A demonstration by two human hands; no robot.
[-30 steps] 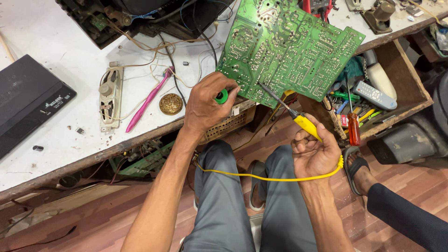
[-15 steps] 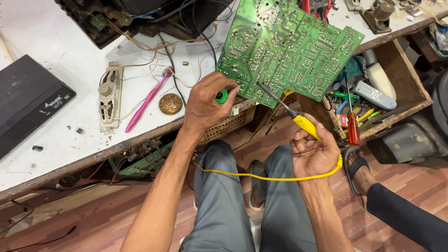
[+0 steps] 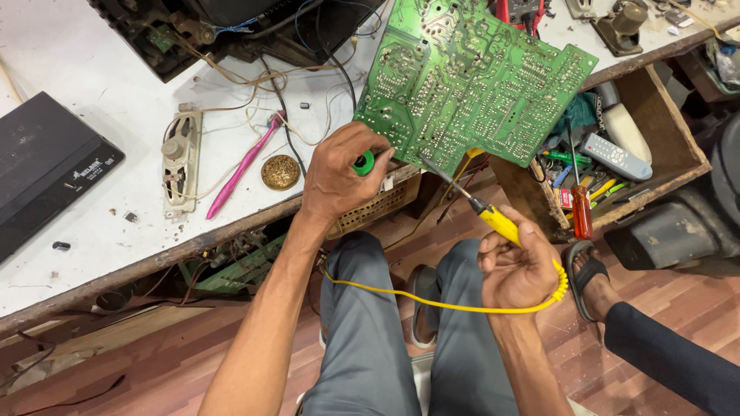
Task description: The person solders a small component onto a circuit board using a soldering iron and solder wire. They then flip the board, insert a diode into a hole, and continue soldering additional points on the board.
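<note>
Item: my left hand (image 3: 337, 176), fingers clenched round a small green-capped tool (image 3: 363, 162), pressed against the lower edge of the green circuit board (image 3: 470, 81). The board stands tilted, solder side toward me, leaning over the front edge of the white table (image 3: 116, 223).

Item: my right hand (image 3: 518, 271), fingers grasping the yellow-handled soldering iron (image 3: 493, 219); its dark tip touches the board's lower edge. A yellow cord (image 3: 432, 302) loops from the handle across my lap.

Item, on the table: pink pen (image 3: 243, 163), round brass tin (image 3: 280, 172), black box (image 3: 42, 166).

Item, right: wooden drawer (image 3: 663, 146) of tools, red-handled screwdriver (image 3: 582, 212), grey remote (image 3: 617, 156).
</note>
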